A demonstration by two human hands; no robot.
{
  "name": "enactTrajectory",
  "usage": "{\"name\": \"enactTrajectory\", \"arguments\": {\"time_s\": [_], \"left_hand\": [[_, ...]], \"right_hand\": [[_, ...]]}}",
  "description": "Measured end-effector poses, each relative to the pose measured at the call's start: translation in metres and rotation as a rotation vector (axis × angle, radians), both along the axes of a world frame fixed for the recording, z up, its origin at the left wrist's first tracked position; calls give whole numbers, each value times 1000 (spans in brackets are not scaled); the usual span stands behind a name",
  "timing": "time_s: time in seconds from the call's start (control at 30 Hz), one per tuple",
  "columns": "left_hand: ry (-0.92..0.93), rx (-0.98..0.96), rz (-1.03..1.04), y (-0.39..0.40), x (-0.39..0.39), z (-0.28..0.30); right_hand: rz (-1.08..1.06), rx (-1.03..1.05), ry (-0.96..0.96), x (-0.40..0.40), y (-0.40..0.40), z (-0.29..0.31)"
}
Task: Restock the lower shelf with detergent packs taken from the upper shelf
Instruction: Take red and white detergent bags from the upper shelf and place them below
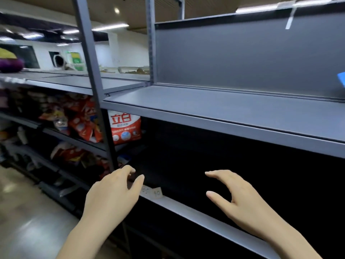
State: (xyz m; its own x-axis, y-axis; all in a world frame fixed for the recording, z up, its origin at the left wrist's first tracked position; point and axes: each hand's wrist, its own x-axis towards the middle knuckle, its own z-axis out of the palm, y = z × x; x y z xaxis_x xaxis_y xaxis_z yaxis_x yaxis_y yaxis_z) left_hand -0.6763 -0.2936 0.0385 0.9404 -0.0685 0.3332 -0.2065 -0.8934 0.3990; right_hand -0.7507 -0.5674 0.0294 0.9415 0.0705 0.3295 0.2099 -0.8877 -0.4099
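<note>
Reaching toward the dark bay of the rack, both hands hang in front of the lower shelf (pixel 186 208) with nothing in them. The left hand (pixel 112 193) is loosely spread, palm down, its fingers bent a little over the shelf's front lip close to the upright post (pixel 97 90); whether the fingertips rest on the metal I cannot tell, since they blur against the shadow. The right hand (pixel 235 193) is splayed wider, thumb stretched out beneath the forefinger with a clear gap between them, hovering just above the shelf edge and apart from it. The two hands are well apart from each other. A small paper tag (pixel 154 192) sits on the shelf lip between them, nearer the left hand.

One red and white detergent pack (pixel 125 127) stands upright at the far left of the bay, just behind the post, under the grey upper shelf (pixel 224 109). More red packs (pixel 82 118) crowd the neighbouring bay to the left, blurred and tilted. On the upper shelf, a blue corner (pixel 341 79) of something pokes in at the right edge, against the back panel (pixel 242 53).
</note>
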Motion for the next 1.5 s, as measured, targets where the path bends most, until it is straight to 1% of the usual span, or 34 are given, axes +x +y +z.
{"name": "enactTrajectory", "arguments": {"time_s": [0.17,0.37,0.53,0.7,0.93,1.1,1.23,1.4,1.5], "left_hand": [[86,-54,122,53,9,-28],[142,-106,231,103,29,-55],[153,-42,308,130,68,-64],[189,12,313,150,123,-62],[126,66,398,186,181,-56],[140,45,442,220,211,-57],[147,2,438,257,246,-60],[140,-7,370,308,305,-68],[154,-20,302,345,343,-67]], "right_hand": [[92,-53,102,34,34,-23],[194,-20,145,93,82,-35],[310,-11,159,155,126,-40],[385,-46,186,219,163,-40],[489,-77,215,293,212,-35],[498,-73,195,330,249,-36],[467,-87,189,357,279,-41],[399,-97,189,391,323,-49],[316,-90,181,415,354,-49]]}}
